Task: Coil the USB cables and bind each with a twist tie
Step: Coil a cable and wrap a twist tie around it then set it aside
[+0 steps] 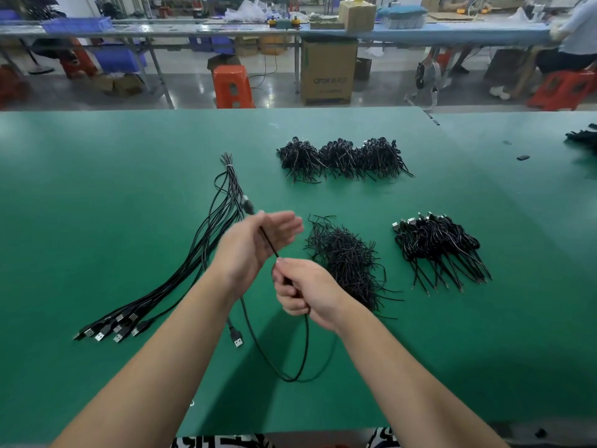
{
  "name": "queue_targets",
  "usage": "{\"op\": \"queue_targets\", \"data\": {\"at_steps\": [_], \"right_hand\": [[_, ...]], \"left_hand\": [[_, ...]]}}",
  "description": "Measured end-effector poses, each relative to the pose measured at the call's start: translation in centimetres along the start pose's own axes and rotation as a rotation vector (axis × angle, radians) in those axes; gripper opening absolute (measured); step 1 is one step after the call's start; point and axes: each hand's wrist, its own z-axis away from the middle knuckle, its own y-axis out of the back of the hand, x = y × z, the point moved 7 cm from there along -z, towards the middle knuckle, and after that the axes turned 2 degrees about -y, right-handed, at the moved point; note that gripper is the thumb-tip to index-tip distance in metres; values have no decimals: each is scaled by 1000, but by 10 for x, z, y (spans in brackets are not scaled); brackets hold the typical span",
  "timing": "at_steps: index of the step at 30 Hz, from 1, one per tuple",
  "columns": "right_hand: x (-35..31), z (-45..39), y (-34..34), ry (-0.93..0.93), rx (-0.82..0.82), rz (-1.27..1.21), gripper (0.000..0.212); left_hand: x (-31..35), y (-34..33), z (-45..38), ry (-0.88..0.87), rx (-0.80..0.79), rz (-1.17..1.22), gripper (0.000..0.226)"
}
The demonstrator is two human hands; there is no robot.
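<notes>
- The left hand (255, 240) is raised above the green bench (97, 195), fingers straight and relaxed, with a black USB cable (303, 344) running across its palm.
- The right hand (307, 292) has its fingers curled round the same cable, just below the left hand.
- From the right hand the cable hangs in a loop down to the bench; its USB plug (237, 339) lies beside the left forearm.
- A bundle of uncoiled cables (206, 240) lies to the left, tied near its far end, plugs fanned out toward the near edge.
- A loose heap of black twist ties (349, 263) sits just right of the hands.
- Coiled, bound cables (442, 250) lie in a pile farther right, and a second row (342, 158) sits beyond.
</notes>
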Motion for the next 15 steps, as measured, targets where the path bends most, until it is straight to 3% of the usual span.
{"op": "queue_targets", "data": {"at_steps": [3,6,8,11,13,15], "right_hand": [[18,3,-9,-84,-143,-336,36],[25,2,-9,-106,-193,-616,34],[24,0,-3,-95,-177,-728,33],[15,-3,13,-55,-104,-670,32],[11,-4,19,-41,-87,-613,30],[9,-5,19,-27,-75,-540,30]], "left_hand": [[19,9,-8,4,42,488,58],[28,9,-3,102,-91,441,48],[25,4,9,235,-283,255,44],[0,4,30,454,-551,-288,48],[-16,15,31,528,-472,-579,45],[-25,23,23,490,-321,-780,42]]}}
